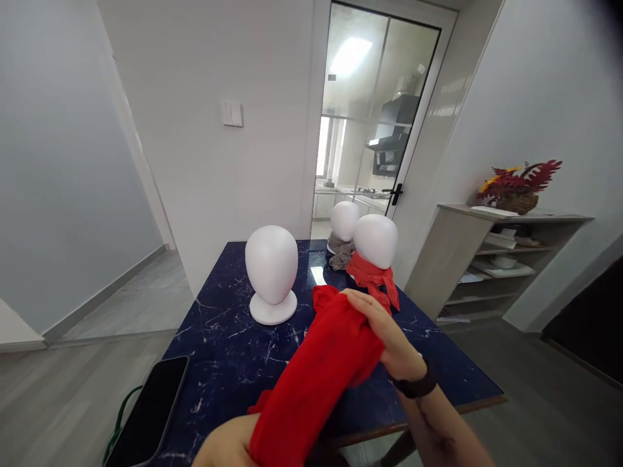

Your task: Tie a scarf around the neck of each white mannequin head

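A folded red scarf [321, 370] stretches between my two hands above the near part of the table. My right hand [389, 334], with a dark band on its wrist, grips the scarf's upper end, thumb and fingers closed over the cloth. At the bottom edge of the view my left hand [228, 444] holds the lower end, its fingers partly hidden by the fabric. Just beyond, a bare white foam mannequin head [271, 266] stands upright on its round base. Farther right, a second mannequin head [376, 240] wears a knotted red scarf [372, 275] around its neck.
Behind stands another mannequin head [345, 220] with a grey-brown scarf [342, 253]. A phone [150, 412] with a green cable lies at the left edge of the dark blue marbled table [219, 344]. A low shelf [452, 253] stands right, beside a glass door [360, 117].
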Tool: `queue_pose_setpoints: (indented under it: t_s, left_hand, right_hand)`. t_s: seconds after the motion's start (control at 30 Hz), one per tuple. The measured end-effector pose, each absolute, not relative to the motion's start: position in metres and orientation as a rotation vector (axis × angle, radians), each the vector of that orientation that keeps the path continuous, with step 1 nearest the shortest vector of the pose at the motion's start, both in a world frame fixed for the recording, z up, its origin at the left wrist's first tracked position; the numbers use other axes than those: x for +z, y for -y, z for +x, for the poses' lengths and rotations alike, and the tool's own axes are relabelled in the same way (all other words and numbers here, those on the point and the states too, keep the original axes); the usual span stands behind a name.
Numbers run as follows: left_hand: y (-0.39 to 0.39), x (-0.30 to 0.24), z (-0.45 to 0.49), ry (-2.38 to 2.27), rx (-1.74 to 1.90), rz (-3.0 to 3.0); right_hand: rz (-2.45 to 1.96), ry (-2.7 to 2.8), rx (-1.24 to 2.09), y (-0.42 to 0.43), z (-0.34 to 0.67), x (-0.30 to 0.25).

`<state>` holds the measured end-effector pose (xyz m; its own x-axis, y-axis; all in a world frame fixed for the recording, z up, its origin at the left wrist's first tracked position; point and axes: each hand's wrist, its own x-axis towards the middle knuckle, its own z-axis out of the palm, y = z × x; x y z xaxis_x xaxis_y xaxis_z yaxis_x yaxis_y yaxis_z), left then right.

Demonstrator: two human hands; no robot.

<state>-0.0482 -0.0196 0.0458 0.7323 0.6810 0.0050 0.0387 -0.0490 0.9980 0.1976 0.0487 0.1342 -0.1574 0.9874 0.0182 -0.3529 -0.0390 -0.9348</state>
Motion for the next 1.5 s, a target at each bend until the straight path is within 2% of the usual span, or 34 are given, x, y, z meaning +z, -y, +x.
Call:
queue_pose_setpoints:
  t_s: [0.17, 0.3, 0.37, 0.43, 0.5, 0.63, 0.73, 0.87, 1.1, 1.27, 1.33, 1.5]
  left_hand:
    - [-0.010, 0.070, -0.092, -0.630, 0.665, 1.399]
    - [-0.035, 0.107, -0.095, -0.678, 0.840, 1.322]
    - [-0.047, 0.126, -0.080, -0.620, 0.816, 1.333]
    - [-0.059, 0.144, -0.060, -0.600, 0.741, 1.291]
    - [-0.070, 0.158, -0.042, -0.582, 0.696, 1.235]
    - [-0.087, 0.170, -0.031, -0.565, 0.722, 1.164]
    - [-0.094, 0.168, -0.044, -0.539, 0.796, 1.107]
    - [-0.101, 0.164, -0.064, -0.443, 0.872, 1.189]
    - [-0.118, 0.185, -0.094, -0.439, 0.969, 1.353]
    - [-0.123, 0.210, -0.108, -0.438, 1.092, 1.277]
    - [-0.120, 0.219, -0.111, -0.472, 1.021, 1.324]
    - [-0.109, 0.222, -0.122, -0.607, 0.725, 1.493]
  right_hand:
    - [-0.971, 1.302, 1.270, -0.080, 0.240, 0.134]
    - [-1.091, 1.855, 1.355, -0.096, 0.262, 0.121]
    - [-1.042, 2.078, 1.365, -0.102, 0.251, 0.114]
    - [-0.853, 2.015, 1.372, -0.106, 0.224, 0.108]
    - [-0.600, 1.771, 1.517, -0.111, 0.189, 0.100]
    - [-0.217, 1.522, 2.132, -0.125, 0.145, 0.084]
    - [0.088, 1.346, 2.297, -0.137, 0.154, 0.083]
    - [0.317, 1.157, 2.177, -0.150, 0.188, 0.118]
    - [0.116, 0.960, 1.826, -0.150, 0.220, 0.218]
    - [0.393, 0.776, 2.043, -0.148, 0.230, 0.252]
    - [0.480, 0.699, 2.140, -0.150, 0.238, 0.263]
    - [0.215, 0.786, 2.047, -0.165, 0.256, 0.286]
